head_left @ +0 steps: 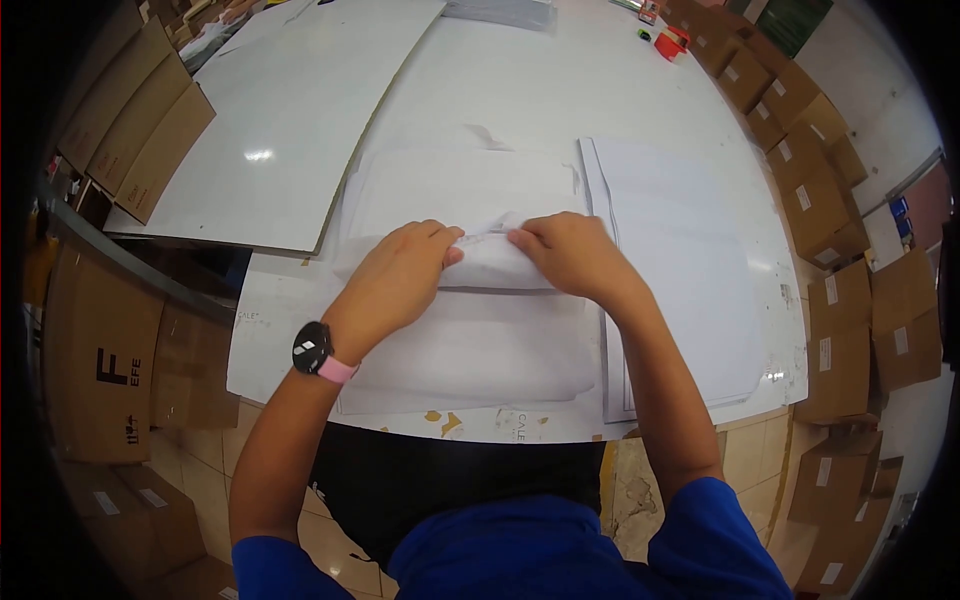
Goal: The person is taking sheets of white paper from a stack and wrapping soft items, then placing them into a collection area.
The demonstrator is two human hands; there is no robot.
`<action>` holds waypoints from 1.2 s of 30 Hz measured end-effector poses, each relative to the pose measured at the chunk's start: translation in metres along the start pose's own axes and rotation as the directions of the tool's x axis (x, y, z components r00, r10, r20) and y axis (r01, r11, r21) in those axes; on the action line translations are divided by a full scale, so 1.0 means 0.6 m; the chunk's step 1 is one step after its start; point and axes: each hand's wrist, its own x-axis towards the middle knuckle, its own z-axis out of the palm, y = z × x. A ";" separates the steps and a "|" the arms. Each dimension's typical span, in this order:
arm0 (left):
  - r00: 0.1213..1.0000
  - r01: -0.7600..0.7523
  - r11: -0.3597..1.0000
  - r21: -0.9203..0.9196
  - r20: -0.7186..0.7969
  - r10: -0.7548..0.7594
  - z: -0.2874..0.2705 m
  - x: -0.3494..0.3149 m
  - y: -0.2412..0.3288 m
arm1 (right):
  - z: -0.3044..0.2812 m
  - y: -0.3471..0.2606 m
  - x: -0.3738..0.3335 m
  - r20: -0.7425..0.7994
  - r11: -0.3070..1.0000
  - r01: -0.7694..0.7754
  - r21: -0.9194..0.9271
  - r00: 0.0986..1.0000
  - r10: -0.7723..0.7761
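Note:
A thin white sheet (494, 268) is gathered into a folded, crumpled band across the middle of a white stack (465, 345); I cannot tell if it is paper or plastic film. My left hand (395, 272), with a dark round watch on its wrist, pinches the left part of the fold. On the other side my right hand (578, 255) grips the fold between thumb and fingers. A small gap separates the two hands, and wrinkled material pokes up there. Close by on the right lies another flat stack of large white sheets (680, 270).
The white table (500, 70) carries a large white board (300, 110) at the left. A red tape roll (671, 43) sits at the far right. Cardboard boxes (825, 205) line the right side; more cartons (105, 350) stand at the left.

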 end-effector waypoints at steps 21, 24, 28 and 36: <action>0.973 -0.040 0.995 0.096 -0.222 0.061 0.032 0.068 -0.039 | 0.033 -0.012 0.075 -0.037 0.991 0.026 -0.130 0.999 -0.031; 0.992 0.020 0.999 0.033 -0.126 -0.016 0.028 0.094 -0.048 | 0.005 0.010 0.074 -0.002 0.958 -0.127 -0.256 0.991 0.130; 0.997 -0.046 0.987 0.153 -0.062 0.056 0.024 0.119 -0.075 | 0.014 0.038 0.065 -0.268 0.880 -0.161 -0.447 0.963 0.040; 0.885 0.018 0.957 0.288 -0.450 0.119 0.012 0.128 -0.046 | 0.115 -0.036 0.088 -0.495 0.881 0.289 -0.375 0.740 -0.454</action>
